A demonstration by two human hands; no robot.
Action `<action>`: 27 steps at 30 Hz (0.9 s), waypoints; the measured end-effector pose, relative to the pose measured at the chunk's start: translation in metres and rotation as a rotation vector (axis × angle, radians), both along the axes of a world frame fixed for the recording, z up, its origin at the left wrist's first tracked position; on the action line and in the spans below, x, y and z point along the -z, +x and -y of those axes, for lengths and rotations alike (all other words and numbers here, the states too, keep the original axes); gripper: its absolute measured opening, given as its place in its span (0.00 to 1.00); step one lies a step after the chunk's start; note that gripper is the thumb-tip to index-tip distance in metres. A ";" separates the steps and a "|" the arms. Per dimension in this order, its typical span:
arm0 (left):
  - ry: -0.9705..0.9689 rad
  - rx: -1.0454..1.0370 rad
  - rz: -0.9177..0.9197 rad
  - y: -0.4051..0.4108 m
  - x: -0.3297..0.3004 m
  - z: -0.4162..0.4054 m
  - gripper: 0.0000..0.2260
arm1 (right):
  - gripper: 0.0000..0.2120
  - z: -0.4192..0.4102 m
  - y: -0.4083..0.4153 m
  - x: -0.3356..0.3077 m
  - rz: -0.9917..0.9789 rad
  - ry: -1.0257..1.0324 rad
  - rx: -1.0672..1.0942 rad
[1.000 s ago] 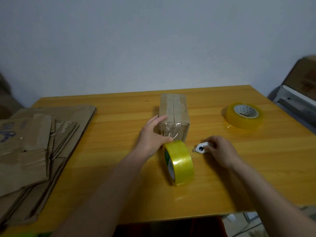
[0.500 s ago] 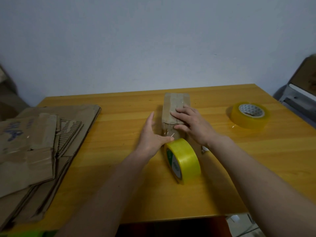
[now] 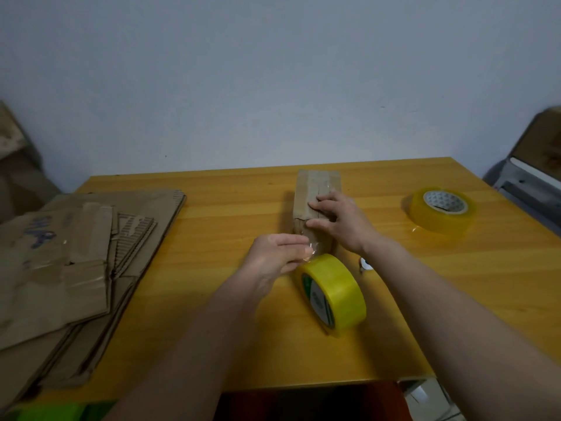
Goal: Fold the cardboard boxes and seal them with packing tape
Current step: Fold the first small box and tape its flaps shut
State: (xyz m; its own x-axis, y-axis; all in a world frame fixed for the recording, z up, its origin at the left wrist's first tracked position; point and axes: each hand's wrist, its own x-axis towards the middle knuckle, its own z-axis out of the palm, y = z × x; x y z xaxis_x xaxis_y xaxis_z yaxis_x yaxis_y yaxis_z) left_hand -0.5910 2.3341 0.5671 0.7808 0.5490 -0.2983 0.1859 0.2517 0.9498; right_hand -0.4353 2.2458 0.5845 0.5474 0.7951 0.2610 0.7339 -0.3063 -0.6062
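1. Brown cardboard, folded into a small box (image 3: 315, 196), stands on our wooden table (image 3: 230, 226) near the far edge, its top seam covered by clear tape.
2. Our right hand (image 3: 340, 220) rests on the box – fingers curled a little over the top and near end, pressing the tape down; the thumb lies along the near upper edge.
3. Our left hand (image 3: 273, 256) is just in front of the box, thumb and fingers pinching a clear strip of tape (image 3: 312, 249) at the box's near face.
4. A yellow tape roll (image 3: 334, 293) stands on its edge just behind that pinch, close to the box's near end and between our two forearms.
5. A second tape roll (image 3: 441, 209) lies flat at the right side of the table, well apart from the box.
6. A small white object (image 3: 364, 264) lies on the table, partly hidden by our right wrist – we cannot tell what it is.
7. Flattened cardboard sheets (image 3: 76, 256) are stacked on the left side of the table, overhanging its edge.
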 end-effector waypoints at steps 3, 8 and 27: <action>0.029 -0.146 0.069 -0.009 -0.003 0.003 0.06 | 0.26 0.004 -0.001 0.000 0.029 -0.014 -0.022; 0.382 -0.356 0.162 -0.029 -0.029 -0.008 0.03 | 0.27 0.014 -0.002 -0.007 0.013 -0.084 -0.098; 1.123 -0.109 -0.290 -0.005 -0.020 -0.021 0.31 | 0.29 0.035 -0.037 -0.026 0.066 -0.237 -0.285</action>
